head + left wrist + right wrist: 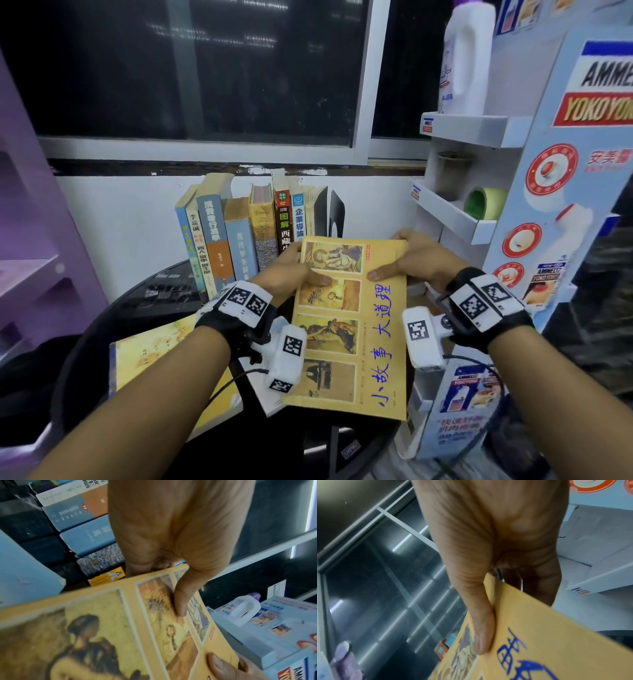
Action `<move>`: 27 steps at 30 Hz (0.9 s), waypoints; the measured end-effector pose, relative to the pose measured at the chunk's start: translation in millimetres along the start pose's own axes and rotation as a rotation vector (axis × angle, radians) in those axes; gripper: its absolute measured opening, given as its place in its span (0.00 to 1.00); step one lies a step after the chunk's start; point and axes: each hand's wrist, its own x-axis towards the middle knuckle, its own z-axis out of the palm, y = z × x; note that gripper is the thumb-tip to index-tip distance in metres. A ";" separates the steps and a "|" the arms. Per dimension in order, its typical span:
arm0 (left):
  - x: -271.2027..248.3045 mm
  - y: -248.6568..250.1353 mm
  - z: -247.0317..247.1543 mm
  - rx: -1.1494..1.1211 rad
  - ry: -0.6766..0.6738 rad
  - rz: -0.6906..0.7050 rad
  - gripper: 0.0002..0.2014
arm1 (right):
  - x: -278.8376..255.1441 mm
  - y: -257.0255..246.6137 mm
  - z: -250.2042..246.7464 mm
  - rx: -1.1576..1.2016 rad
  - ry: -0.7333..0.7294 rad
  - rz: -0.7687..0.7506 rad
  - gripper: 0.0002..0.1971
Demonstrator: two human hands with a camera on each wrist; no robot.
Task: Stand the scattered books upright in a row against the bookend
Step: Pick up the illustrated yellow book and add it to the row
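Fingers of both the left hand (291, 270) and right hand (416, 260) pinch the yellow book (352, 329), thumbs on its cover, just before the bookend (334, 212).

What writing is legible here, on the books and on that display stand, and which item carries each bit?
"小故事 大道理": yellow book, held by left hand and right hand.
"企業導論": light blue spine.
"西藏": dark red spine, with "02" above.
"Troyka": yellow-grey spine.
"李嘉誠": white spine.
"AMMELTZ YOKOYOKO", cut off at the edge: display stand.
Remaining spines, stand small print: too blurred.
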 end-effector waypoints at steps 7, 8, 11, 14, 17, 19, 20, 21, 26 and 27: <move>-14.3 37.6 -8.4 -0.141 0.023 0.232 0.29 | -10.6 -35.2 -6.2 0.237 0.076 -0.199 0.24; -15.0 39.7 -10.5 -0.147 0.037 0.250 0.29 | -12.0 -38.2 -5.9 0.250 0.074 -0.233 0.21; -17.8 42.1 -14.1 -0.178 0.062 0.291 0.28 | -13.0 -41.1 -1.3 0.272 0.063 -0.305 0.17; -21.1 35.3 -14.7 -0.193 0.064 0.305 0.26 | -9.3 -34.7 6.6 0.270 0.057 -0.307 0.19; -21.6 23.9 -13.7 -0.213 0.065 0.311 0.27 | -7.3 -24.2 14.2 0.282 0.024 -0.285 0.22; -21.2 20.1 -12.8 -0.221 0.074 0.322 0.27 | -6.6 -20.0 17.1 0.310 0.018 -0.280 0.24; -20.7 19.9 -12.8 -0.223 0.077 0.326 0.27 | -5.9 -19.2 17.9 0.330 0.020 -0.278 0.24; -20.3 19.8 -12.7 -0.225 0.079 0.330 0.26 | -5.3 -18.8 18.5 0.353 0.021 -0.273 0.24; -20.6 20.0 -12.0 -0.205 0.084 0.351 0.24 | -2.5 -16.1 23.0 0.345 0.107 -0.275 0.25; -21.0 20.3 -11.6 -0.197 0.089 0.356 0.24 | -1.6 -15.2 24.1 0.340 0.137 -0.276 0.26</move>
